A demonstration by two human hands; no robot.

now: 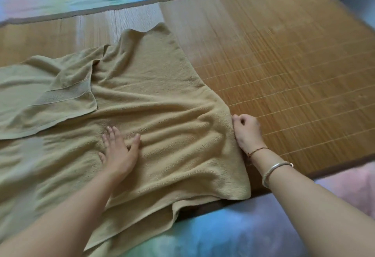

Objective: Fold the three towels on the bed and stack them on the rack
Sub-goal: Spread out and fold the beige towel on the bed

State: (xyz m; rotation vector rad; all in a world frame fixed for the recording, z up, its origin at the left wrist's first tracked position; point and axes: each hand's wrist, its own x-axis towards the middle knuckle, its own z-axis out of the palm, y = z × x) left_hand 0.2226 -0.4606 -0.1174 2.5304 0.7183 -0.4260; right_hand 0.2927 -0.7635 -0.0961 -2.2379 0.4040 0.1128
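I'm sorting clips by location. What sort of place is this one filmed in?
Most likely a bedroom, seen from over a bed. A woven bamboo sleeping mat lies on a pastel printed bedsheet, and a large tan towel is spread across both.

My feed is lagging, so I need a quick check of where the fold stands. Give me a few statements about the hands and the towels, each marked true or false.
1. The left hand lies flat on the big towel with fingers spread. True.
2. The right hand is lifted clear of the towel. False: its curled fingers are at the towel's right edge.
3. A smaller towel overlaps the big towel at the left. True.
4. The big towel is already folded into a neat square. False: it lies spread out and wrinkled.
5. The towels lie on a bamboo mat. True.
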